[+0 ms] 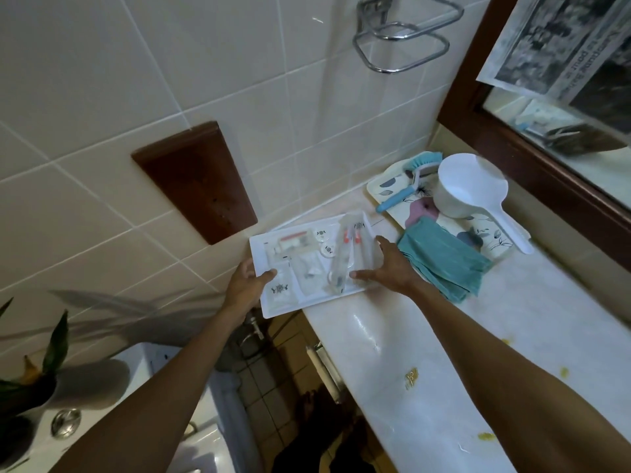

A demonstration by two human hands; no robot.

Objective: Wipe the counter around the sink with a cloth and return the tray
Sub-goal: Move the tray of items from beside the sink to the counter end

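Observation:
A white rectangular tray (269, 310) with wrapped toiletries, toothbrushes and small round lids sits at the left end of the pale marble counter (426, 387), overhanging its edge. My left hand (247, 285) grips the tray's left rim, thumb on top. My right hand (386, 268) holds the tray's right rim, fingers spread along it. A folded teal cloth (444, 264) lies on the counter just right of my right hand, touching nothing I hold.
Behind the cloth, a leaf-patterned tray (386, 179) carries a blue scrub brush (406, 186) and a white ladle (478, 199). Yellow specks (411, 377) dot the counter. A wood-framed mirror (546, 165), chrome towel rack (403, 35), toilet tank (136, 404) and plant (34, 363) surround.

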